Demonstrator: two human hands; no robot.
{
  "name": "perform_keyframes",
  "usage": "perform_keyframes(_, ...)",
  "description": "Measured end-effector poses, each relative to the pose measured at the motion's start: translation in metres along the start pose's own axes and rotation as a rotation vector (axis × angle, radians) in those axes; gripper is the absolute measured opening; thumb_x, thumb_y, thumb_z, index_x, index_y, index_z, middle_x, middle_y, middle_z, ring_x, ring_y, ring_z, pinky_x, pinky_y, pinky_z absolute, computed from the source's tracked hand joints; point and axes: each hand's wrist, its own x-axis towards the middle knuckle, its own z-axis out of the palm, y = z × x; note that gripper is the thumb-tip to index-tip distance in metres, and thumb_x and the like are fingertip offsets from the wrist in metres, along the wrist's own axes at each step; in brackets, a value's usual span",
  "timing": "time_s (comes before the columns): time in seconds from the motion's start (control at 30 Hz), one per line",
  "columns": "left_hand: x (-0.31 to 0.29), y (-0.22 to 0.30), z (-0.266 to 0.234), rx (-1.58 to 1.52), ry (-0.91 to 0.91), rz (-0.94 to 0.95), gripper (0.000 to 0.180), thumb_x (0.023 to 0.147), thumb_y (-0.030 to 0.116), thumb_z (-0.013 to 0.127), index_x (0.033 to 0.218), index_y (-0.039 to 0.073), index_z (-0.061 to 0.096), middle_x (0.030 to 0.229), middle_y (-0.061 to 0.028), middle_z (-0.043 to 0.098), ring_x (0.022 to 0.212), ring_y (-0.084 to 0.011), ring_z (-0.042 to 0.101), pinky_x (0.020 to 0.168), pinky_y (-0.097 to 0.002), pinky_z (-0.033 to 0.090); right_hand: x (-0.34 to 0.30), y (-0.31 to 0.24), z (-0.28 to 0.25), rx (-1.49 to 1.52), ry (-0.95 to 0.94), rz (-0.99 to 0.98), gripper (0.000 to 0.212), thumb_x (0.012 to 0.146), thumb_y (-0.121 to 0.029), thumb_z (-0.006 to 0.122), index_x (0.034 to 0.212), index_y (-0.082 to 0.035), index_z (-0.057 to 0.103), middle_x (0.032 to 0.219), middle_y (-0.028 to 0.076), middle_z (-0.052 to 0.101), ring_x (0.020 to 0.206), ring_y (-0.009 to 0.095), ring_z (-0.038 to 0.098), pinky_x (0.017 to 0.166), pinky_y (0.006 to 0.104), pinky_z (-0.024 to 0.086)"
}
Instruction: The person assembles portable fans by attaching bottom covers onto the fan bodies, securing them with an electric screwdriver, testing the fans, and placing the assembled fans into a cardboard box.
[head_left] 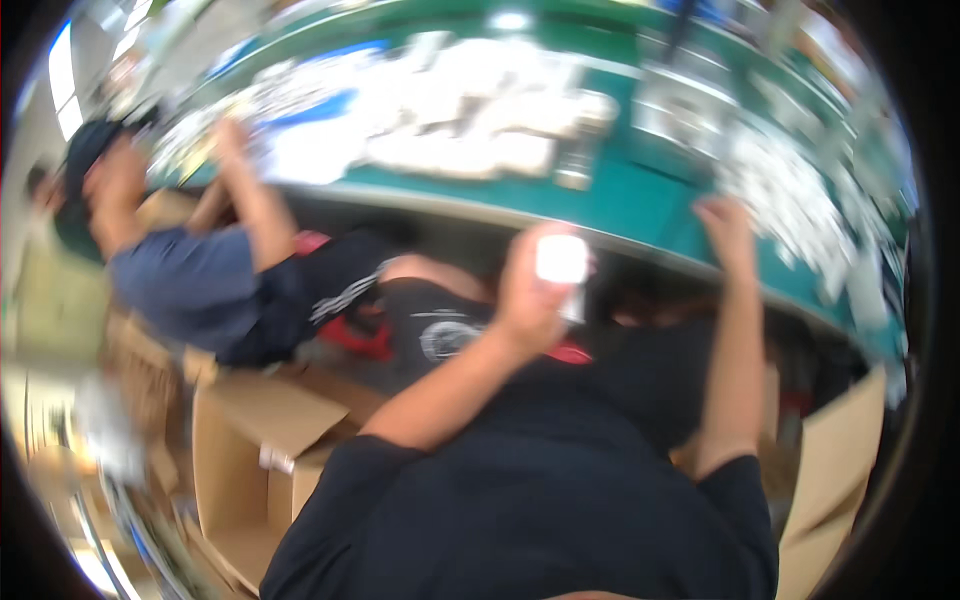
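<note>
In my left hand point(530, 300) is a small white block with rounded corners point(562, 259), held up in front of the bench edge with fingers wrapped round it. Glare washes out its face, so its exact kind does not show. My right hand point(728, 226) is over the front edge of the green bench top point(640, 205), with its fingers curled together. Whatever may be in those fingers is too blurred to make out. Just right of that hand lies a spread of small white pieces point(785, 190).
White goods in rows point(470, 110) cover the bench's middle, with a metal box-like fixture point(685, 115) to their right. On the left sits a co-worker in a dark cap and blue shirt point(195, 280), reaching over the bench. Open cardboard boxes point(235, 440) flank me on both sides.
</note>
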Motion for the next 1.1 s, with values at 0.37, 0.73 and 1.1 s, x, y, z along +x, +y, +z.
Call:
perform_keyframes(0.37,-0.047,0.084,-0.101,0.047,0.254,-0.077,0.065,0.091,0.050,0.048,0.133,0.005,0.030,0.097,-0.0048,0.049,0.084,-0.0102,0.048,0.077,-0.0255,0.041,0.037,0.131,0.024,-0.136,-0.090,-0.084,0.020,0.093,-0.017,0.050,0.098,0.002,0.054,0.089,0.011,0.057,0.084,0.020,0.052,0.082,0.0301,0.042)
perform_keyframes(0.73,-0.186,0.356,-0.256,0.454,0.686,-0.294,0.057,0.085,0.023,0.060,0.130,-0.002,0.036,0.107,-0.0127,0.055,0.094,-0.0219,0.060,0.079,-0.0362,0.052,0.060,0.157,-0.017,-0.247,-0.105,0.033,0.036,0.093,-0.028,0.052,0.111,0.003,0.055,0.105,0.013,0.059,0.096,0.021,0.053,0.089,0.0316,0.041)
perform_keyframes(1.1,-0.457,0.307,-0.436,0.738,1.267,-1.712,0.025,0.084,0.024,0.062,0.078,0.000,0.056,0.061,-0.0068,0.052,0.048,-0.0180,0.055,0.040,-0.0350,0.045,0.088,0.205,-0.028,-0.380,-0.136,0.024,0.039,0.094,-0.029,0.046,0.112,0.005,0.056,0.108,0.019,0.060,0.096,0.027,0.055,0.088,0.0334,0.041)
